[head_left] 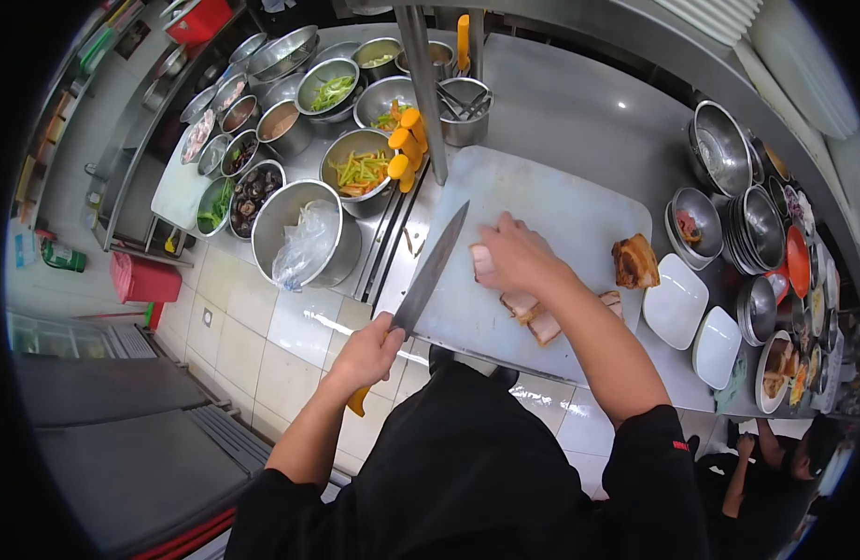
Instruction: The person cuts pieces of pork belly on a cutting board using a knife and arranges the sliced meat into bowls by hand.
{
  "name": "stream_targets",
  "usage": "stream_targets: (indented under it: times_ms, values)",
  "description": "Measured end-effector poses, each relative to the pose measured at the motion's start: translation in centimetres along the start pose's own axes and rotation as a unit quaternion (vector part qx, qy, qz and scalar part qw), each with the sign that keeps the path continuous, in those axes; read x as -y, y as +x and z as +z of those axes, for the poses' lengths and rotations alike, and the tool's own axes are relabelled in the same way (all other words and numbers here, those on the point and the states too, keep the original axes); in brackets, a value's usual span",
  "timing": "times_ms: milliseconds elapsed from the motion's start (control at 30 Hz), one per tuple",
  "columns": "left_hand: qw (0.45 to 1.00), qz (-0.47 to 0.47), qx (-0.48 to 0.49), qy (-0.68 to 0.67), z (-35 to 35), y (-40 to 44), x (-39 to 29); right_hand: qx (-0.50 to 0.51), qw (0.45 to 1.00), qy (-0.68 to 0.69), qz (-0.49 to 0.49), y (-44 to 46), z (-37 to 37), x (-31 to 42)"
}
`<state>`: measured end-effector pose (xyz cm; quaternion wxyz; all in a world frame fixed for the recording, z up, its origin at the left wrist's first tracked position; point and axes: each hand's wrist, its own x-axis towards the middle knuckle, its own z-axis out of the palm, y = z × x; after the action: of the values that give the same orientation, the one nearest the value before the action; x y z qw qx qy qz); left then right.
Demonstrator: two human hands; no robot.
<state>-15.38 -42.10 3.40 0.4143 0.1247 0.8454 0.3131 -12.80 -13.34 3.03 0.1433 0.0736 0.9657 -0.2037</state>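
Note:
My left hand (365,355) is closed round the yellow handle of a kitchen knife (435,266), whose broad blade points up and away beside the left edge of the white cutting board (570,201). On the board, my right hand (519,254) has its fingers curled over a pale piece of pork belly (483,265). Cut pieces of pork belly (544,326) lie under and beside my right forearm, which partly hides them. Farther right on the board sits a browned chunk of pork belly (635,261).
Several metal bowls of cut vegetables (360,173) and a large pot (304,233) with a plastic bag stand left. Yellow-handled knives (408,149) hang by a metal post (422,93). White dishes (676,301) and stacked bowls (755,229) line the right. Another person (757,476) is at lower right.

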Motion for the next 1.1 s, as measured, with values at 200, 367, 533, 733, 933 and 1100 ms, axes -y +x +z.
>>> stream_targets:
  times_ms: [200, 367, 533, 733, 933, 1100]
  values:
    - [0.989, 0.106, -0.073, 0.078, -0.3, -0.9, -0.5, -0.09, 0.995, -0.003, 0.034, -3.0, 0.0, 0.2]
    - [0.966, 0.096, -0.074, 0.227, -0.2, -0.7, -0.2, -0.175, 0.981, 0.066, -0.044, -2.6, 3.2, -2.3]
    - [0.948, 0.114, -0.067, 0.289, -1.6, -2.3, -4.1, -0.174, 0.976, 0.124, -0.039, -1.7, 4.1, -2.3]
    - [0.928, 0.073, -0.016, 0.365, -2.3, -3.1, -6.1, -0.205, 0.963, 0.162, -0.065, -0.6, 4.2, -2.0]
    - [0.929, 0.046, 0.018, 0.367, 0.2, 0.8, -5.9, -0.199, 0.96, 0.184, -0.072, -0.2, 4.7, -2.3]
    - [0.935, 0.101, -0.02, 0.341, 1.6, 6.2, -8.9, -0.247, 0.939, 0.22, -0.09, -0.7, 4.9, -2.5]
